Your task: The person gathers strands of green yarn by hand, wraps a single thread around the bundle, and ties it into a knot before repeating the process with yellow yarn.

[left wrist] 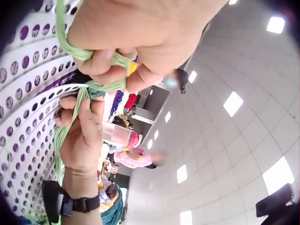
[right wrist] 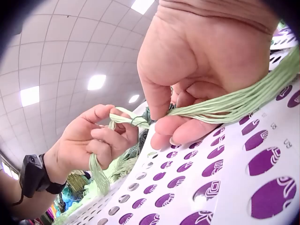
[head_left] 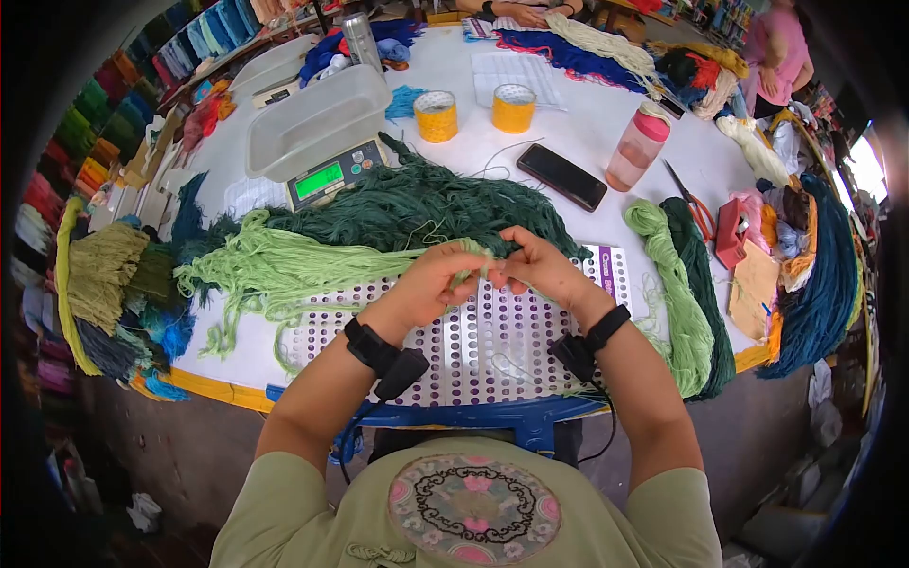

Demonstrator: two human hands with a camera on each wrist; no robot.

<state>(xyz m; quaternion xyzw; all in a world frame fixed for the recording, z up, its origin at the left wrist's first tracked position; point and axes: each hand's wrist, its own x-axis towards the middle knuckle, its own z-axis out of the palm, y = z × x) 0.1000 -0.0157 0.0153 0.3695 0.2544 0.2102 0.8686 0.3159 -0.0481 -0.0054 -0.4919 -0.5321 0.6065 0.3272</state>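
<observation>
My left hand (head_left: pixel 426 281) and right hand (head_left: pixel 549 275) meet close together above a white hole-punched board (head_left: pixel 454 355) with purple beneath its holes. Between them runs a thin bundle of light green yarn (right wrist: pixel 234 104). The left fingers curl round a loop of it, as the right wrist view shows, while thumb and fingers of the right hand pinch the strands just beyond. A dark green thread (right wrist: pixel 139 121) crosses the yarn between the hands. To the left spreads a larger light green hank (head_left: pixel 312 254), in front of a dark green yarn heap (head_left: pixel 417 204).
A digital scale (head_left: pixel 327 180) carries a clear plastic tub (head_left: pixel 317 123). Behind the yarn lie two tape rolls (head_left: pixel 436 115), a phone (head_left: pixel 561 176) and a pink-lidded bottle (head_left: pixel 636 151). Twisted green hanks (head_left: pixel 674 303) and scissors (head_left: pixel 696 204) are on the right. Other people are farther back.
</observation>
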